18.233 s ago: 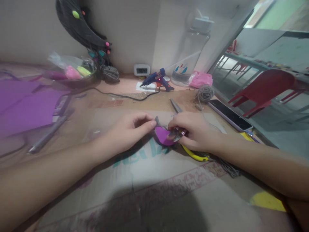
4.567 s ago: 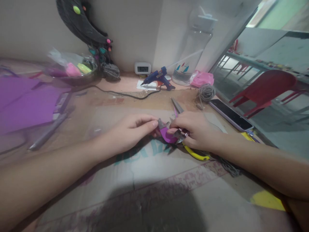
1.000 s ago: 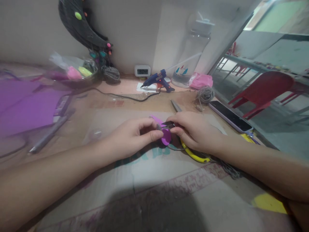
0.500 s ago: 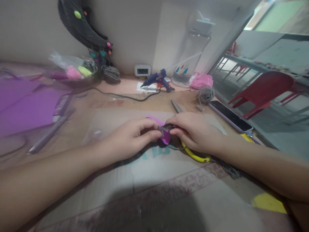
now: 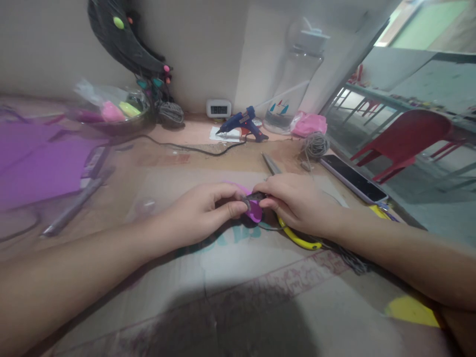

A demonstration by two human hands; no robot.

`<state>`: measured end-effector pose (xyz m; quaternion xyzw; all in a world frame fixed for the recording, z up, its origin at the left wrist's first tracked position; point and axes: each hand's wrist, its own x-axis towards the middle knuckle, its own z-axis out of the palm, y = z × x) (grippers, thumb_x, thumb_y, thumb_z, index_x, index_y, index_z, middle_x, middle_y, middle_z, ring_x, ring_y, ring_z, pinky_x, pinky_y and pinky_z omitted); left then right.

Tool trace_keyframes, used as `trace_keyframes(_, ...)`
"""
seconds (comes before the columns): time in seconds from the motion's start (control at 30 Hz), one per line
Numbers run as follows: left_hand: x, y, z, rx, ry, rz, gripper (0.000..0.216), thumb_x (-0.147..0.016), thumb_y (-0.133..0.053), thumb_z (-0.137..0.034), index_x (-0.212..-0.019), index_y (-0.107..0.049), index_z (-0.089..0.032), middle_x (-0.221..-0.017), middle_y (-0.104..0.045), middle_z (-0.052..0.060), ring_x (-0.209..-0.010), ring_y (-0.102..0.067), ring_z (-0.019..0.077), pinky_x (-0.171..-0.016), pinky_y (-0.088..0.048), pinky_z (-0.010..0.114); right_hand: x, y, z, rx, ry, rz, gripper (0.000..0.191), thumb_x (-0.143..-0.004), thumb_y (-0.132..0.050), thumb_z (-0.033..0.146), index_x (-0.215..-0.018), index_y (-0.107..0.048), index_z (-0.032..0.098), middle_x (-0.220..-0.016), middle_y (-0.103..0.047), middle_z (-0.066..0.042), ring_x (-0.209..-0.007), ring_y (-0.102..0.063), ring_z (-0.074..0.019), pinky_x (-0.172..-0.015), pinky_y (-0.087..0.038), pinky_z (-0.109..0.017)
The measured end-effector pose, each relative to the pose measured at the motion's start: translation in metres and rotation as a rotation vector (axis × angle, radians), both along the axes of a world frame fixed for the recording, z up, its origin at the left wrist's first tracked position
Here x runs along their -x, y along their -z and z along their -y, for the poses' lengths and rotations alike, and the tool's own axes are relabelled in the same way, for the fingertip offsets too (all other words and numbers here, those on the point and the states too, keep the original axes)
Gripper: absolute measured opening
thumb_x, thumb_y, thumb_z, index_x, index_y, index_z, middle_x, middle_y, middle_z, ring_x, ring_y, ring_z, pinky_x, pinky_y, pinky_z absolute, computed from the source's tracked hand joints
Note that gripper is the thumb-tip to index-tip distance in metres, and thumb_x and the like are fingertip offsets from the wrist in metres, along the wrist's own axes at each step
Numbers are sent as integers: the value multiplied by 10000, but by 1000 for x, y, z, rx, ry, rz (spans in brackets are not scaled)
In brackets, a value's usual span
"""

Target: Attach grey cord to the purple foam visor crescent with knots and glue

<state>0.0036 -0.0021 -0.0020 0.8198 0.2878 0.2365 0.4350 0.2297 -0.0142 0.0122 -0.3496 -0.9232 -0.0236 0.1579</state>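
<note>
Just above the cardboard, both hands meet at a small purple piece (image 5: 255, 213), which looks like craft foam. My left hand (image 5: 203, 210) pinches its left side between thumb and fingers. Dark grey yarn (image 5: 256, 197) lies across the purple piece, and my right hand (image 5: 295, 201) pinches it between thumb and index finger. How the yarn is fixed to the piece is hidden by the fingers. Scissors (image 5: 303, 242) with yellow handles lie partly beneath my right hand, their blades pointing away from me. Loose grey yarn (image 5: 355, 260) trails under my right forearm.
A blue glue gun (image 5: 243, 121) stands at the back beside a small digital clock (image 5: 218, 108) and a bottle (image 5: 292, 84). A yarn ball (image 5: 315, 145) and phone (image 5: 353, 178) are at right. Purple sheets (image 5: 37, 163) and a bowl (image 5: 115, 126) occupy the left.
The fingers have shifted slightly at the purple piece, and the right fingertips have moved a little to the left. The rest of the scene looks the same.
</note>
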Motion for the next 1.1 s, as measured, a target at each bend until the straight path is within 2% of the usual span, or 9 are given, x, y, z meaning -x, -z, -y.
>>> trace_keyframes(0.13, 0, -1, 0, 29, 6, 9, 210, -936, -468, -289, -871, -634, -177, -829, -651, 17, -772, -574, 145, -705, -440, 261, 0, 0, 0, 25, 29, 12, 387, -988, -348, 370, -1012, -649, 128, -792, -674, -83, -715, -582, -190, -636, -362, -285)
trace_keyframes(0.27, 0, 1, 0, 73, 0, 26, 204, -939, -466, -294, -896, -621, -168, -835, -635, 18, -782, -572, 146, -707, -442, 264, -1, 1, 1, 22, 11, -91, 352, -974, -371, 362, -1029, -631, 132, -836, -678, -82, -725, -587, -180, -660, -390, -280)
trace_keyframes(0.43, 1, 4, -1, 101, -3, 40, 219, -955, -436, -311, -913, -600, -172, -821, -601, 13, -775, -554, 141, -714, -442, 271, -2, 1, 1, 50, -3, -97, 295, -952, -405, 315, -1018, -622, 126, -855, -673, -84, -720, -583, -173, -667, -400, -280)
trace_keyframes(1.1, 1, 4, -1, 95, -27, 6, 222, -949, -436, -305, -892, -604, -171, -802, -600, 9, -747, -547, 139, -679, -434, 266, -3, 3, 0, 40, -20, -48, 315, -966, -396, 327, -1059, -628, 135, -883, -685, -75, -754, -594, -179, -686, -394, -280)
